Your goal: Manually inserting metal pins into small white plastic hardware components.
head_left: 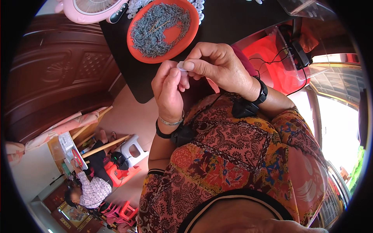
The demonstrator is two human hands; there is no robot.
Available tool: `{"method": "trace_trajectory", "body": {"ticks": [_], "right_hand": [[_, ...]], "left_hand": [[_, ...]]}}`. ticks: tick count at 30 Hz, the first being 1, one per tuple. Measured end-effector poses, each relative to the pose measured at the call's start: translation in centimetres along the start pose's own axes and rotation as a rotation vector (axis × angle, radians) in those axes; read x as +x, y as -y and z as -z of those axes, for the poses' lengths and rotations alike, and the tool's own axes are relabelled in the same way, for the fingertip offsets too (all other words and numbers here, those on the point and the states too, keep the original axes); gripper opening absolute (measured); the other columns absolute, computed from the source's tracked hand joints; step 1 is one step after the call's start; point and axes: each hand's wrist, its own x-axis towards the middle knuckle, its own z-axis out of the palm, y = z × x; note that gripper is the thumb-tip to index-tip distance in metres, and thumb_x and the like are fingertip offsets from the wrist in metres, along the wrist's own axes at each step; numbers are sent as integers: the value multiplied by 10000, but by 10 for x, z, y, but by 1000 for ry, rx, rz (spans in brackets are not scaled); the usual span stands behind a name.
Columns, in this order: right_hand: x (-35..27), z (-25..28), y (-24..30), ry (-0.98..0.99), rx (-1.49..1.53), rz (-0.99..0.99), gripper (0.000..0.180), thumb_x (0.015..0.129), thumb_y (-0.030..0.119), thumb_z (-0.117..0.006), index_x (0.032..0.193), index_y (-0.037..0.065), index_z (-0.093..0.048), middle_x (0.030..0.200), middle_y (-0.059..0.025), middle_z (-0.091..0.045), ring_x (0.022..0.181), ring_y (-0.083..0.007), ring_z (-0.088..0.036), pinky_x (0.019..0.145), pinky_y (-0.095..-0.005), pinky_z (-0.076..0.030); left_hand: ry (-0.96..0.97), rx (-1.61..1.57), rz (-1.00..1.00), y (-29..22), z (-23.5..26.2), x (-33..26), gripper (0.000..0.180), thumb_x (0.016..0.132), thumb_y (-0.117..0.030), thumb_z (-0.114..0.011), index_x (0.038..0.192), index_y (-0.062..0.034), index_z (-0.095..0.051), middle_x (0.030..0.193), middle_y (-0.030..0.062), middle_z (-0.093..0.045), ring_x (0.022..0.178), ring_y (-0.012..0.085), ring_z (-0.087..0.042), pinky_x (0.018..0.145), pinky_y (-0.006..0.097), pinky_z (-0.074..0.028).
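Observation:
A small white plastic piece [181, 66] is pinched between my two hands, above the near edge of the black table. My left hand [169, 91] has its thumb and fingers closed on the piece from the left. From the right, my right hand [221, 68] grips it between thumb and forefinger. Fingertips cover most of the piece, so its full shape is hidden. Just beyond my hands lies an orange-red plate [173, 37] heaped with small grey screw-like parts [149, 39]. A thin light brown stick lies on the heap.
White plastic pieces [200, 7] lie around the plate's far side. A pink fan [83, 9] stands at the far left. At the right are a clear bin with red contents [264, 52] and black cables. Further off, another person [93, 190] sits near a white stool [133, 150].

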Motion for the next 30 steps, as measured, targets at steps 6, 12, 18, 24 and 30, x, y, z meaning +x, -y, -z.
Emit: {"method": "trace_trajectory", "body": {"ticks": [6, 12, 18, 24, 30], "right_hand": [[0, 2, 2, -48, -232, 85, 135, 911, 121, -591, 894, -10, -620, 743, -17, -619, 687, -61, -561, 613, -208, -471], [3, 7, 25, 86, -449, -22, 93, 898, 72, -574, 874, -11, -609, 683, -10, -591, 474, -43, -523, 423, -196, -412], [22, 1, 30, 65, -535, 173, 64, 878, 66, -597, 883, 2, -597, 716, -17, -595, 519, -60, -544, 464, -208, -432], [72, -8, 86, 57, -673, 407, 251, 782, 99, -736, 966, 28, -582, 747, -5, -623, 645, -66, -582, 579, -215, -472], [118, -28, 140, 71, -757, 540, 233, 757, 47, -738, 919, 10, -575, 748, -46, -637, 672, -105, -617, 617, -250, -507]], "left_hand": [[91, 344, -58, -7, -1, 2, 218, 928, -221, -452, 890, -15, -513, 682, -1, -483, 598, 61, -412, 546, 198, -315], [121, 437, -77, -17, 4, 11, 164, 906, -131, -489, 806, -1, -479, 618, 7, -444, 568, 72, -392, 511, 235, -327], [241, 345, -41, -46, 14, 28, 190, 900, -177, -506, 803, -14, -497, 619, -11, -436, 556, 60, -391, 503, 219, -314], [321, 165, -55, -97, 16, 72, 249, 907, -277, -473, 860, -35, -509, 637, 4, -468, 555, 80, -447, 490, 191, -320], [235, 89, -193, -152, 12, 103, 228, 895, -254, -488, 777, -60, -508, 585, -20, -448, 485, 48, -409, 434, 174, -291]]}}
